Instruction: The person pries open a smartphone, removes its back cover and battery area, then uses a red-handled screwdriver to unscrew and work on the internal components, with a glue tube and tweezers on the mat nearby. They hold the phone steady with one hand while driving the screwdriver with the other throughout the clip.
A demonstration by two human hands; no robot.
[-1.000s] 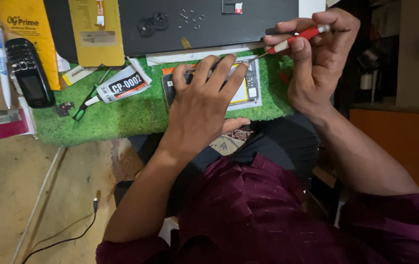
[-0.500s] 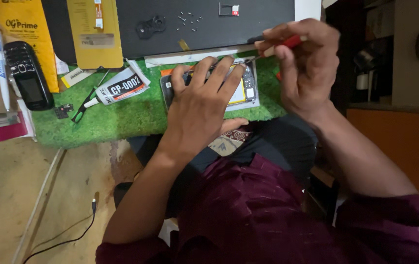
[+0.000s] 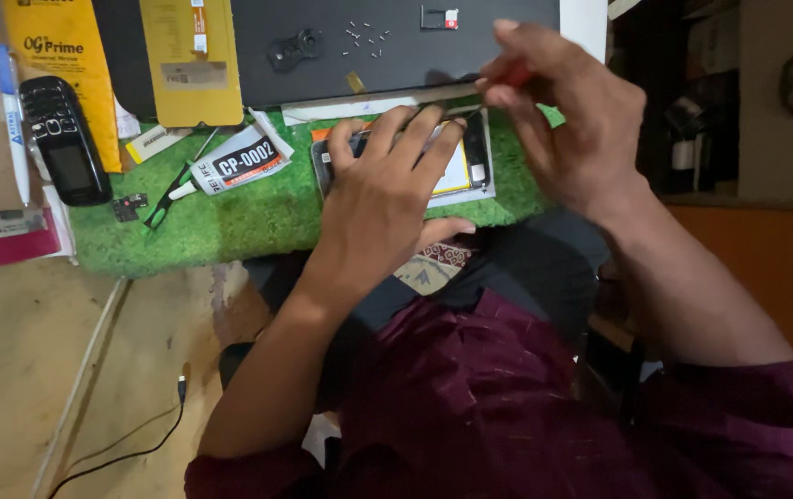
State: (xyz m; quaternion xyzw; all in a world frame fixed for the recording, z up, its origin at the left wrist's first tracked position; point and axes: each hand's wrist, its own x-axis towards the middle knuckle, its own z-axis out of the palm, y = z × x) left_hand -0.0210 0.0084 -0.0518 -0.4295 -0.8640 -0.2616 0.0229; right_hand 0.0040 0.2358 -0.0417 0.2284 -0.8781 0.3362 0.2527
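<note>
On the green turf mat (image 3: 230,222), an opened phone (image 3: 470,166) lies flat beneath the left hand (image 3: 383,199) — fingers spread, pressing it down. The right hand (image 3: 572,129), fingers pinched together on a red-handled screwdriver (image 3: 514,76), is at the phone's upper right edge. A black keypad phone (image 3: 64,139) and loose screws (image 3: 364,37) lie well apart — left and behind.

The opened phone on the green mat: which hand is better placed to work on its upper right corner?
Probably the right hand. It holds a red-handled tool with its tip at the upper right corner of the opened phone. The left hand lies flat on the phone, pressing it to the green mat.
</note>
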